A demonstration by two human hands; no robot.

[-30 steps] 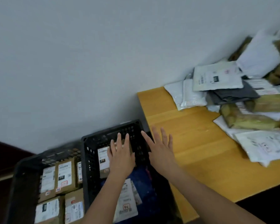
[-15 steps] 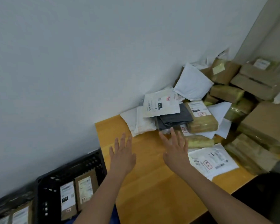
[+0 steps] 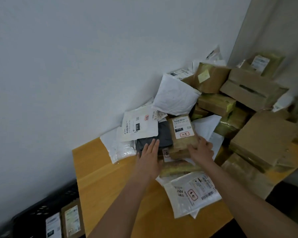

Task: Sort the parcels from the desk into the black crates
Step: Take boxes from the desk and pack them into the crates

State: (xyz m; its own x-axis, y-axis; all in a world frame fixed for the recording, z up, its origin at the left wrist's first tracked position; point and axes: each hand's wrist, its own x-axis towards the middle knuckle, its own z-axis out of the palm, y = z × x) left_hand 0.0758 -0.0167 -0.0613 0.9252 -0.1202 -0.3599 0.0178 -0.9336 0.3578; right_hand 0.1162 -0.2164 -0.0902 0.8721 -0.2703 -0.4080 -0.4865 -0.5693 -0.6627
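Two bare forearms reach forward from the bottom edge over a wooden tabletop [image 3: 107,177] set against a pale wall.

Nearest, at the lower left and below the tabletop edge, a black crate [image 3: 40,210] holds brown boxed parcels [image 3: 72,219] with white labels facing up.

On the near right part of the tabletop a white plastic mailer [image 3: 191,194] lies flat, with a barcode label and a red stamp.

The left hand [image 3: 149,158] is open, its fingers straight and together, fingertips touching or just above a dark grey soft parcel [image 3: 162,134]; which of the two cannot be told.

The right hand [image 3: 200,151] curls round the near end of a small brown box [image 3: 183,133], thumb on its top edge. The box lies on the heap, just right of the grey parcel, with a white label reading 010 and a red stamp.

Left of the grey parcel, a white mailer with a 010 label [image 3: 139,125] overlaps it.

Behind these a puffy white bag [image 3: 175,95] leans on the pile.

Farthest, in the corner to the right, larger cardboard boxes [image 3: 251,86] wrapped in yellowish tape are stacked unevenly. One bears a small yellow note [image 3: 203,76].
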